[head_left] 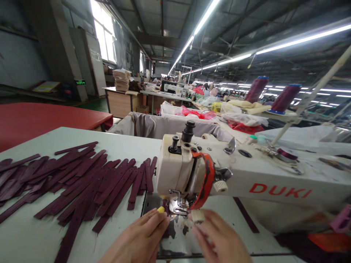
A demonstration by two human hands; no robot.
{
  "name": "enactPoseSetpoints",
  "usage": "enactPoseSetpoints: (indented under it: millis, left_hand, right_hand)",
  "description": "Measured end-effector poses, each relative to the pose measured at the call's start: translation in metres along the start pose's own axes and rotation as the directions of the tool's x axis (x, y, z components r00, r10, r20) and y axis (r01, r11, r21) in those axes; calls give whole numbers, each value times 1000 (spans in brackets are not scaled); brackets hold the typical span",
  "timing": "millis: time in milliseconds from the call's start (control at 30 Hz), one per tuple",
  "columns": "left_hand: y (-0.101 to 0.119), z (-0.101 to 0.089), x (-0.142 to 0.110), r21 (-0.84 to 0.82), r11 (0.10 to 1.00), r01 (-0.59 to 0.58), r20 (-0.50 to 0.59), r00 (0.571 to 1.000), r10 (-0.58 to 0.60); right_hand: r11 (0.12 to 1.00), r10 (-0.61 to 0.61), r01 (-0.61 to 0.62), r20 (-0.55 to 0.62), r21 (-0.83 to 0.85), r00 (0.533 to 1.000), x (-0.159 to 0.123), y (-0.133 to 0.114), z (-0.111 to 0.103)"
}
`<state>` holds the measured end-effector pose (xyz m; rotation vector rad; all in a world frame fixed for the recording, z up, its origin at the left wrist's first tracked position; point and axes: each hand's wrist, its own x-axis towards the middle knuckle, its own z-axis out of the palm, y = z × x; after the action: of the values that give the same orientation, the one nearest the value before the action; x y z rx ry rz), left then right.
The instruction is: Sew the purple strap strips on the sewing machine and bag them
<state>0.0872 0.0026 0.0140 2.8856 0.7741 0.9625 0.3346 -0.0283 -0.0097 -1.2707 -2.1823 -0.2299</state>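
A white sewing machine (pixel 175 164) with an orange guard stands in front of me. At its presser foot (pixel 179 211) a dark maroon strap (pixel 165 205) lies on the metal plate, mostly covered by my fingers. My left hand (pixel 139 235), a yellow cot on one fingertip, holds this strap with its fingers pressed together, left of the foot. Close to the foot's right side, my right hand (pixel 219 237) is closed, a pale wrap around one finger; what its fingertips pinch is hidden. Many similar maroon straps (pixel 109 186) lie heaped on the table to the left.
A single maroon strip (pixel 246 215) lies beneath the machine arm. Two maroon thread cones (pixel 285 98) stand behind at the right. A grey cloth-lined bin (pixel 156 125) borders the table's far edge. The red-topped table (pixel 55 118) is at the left.
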Motion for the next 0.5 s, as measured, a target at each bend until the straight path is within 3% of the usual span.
enactPoseSetpoints:
  millis: [33, 67, 133, 233, 400, 500]
  left_hand:
    - [-1, 2, -2, 15, 1000, -16, -11, 1000, 16]
    - [-3, 4, -5, 30, 999, -30, -27, 999, 31]
    - [-4, 7, -9, 55, 997, -48, -44, 998, 51]
    - [-3, 5, -11, 66, 998, -18, 10, 1000, 17]
    - [6, -4, -2, 68, 998, 9, 102, 995, -15]
    - [9, -2, -4, 36, 999, 35, 66, 997, -37]
  right_hand:
    - [992, 98, -90, 91, -85, 991, -3, 19, -12]
    - [967, 160, -142, 68, -212, 985, -7, 40, -22]
    - [820, 408, -326, 81, -470, 909, -13, 77, -34]
    - [700, 532, -305, 186, -646, 826, -17, 112, -38]
    - [686, 532, -266, 218, -677, 818, -10, 115, -32]
    - [685, 555, -285, 228, -670, 800, -2, 112, -32]
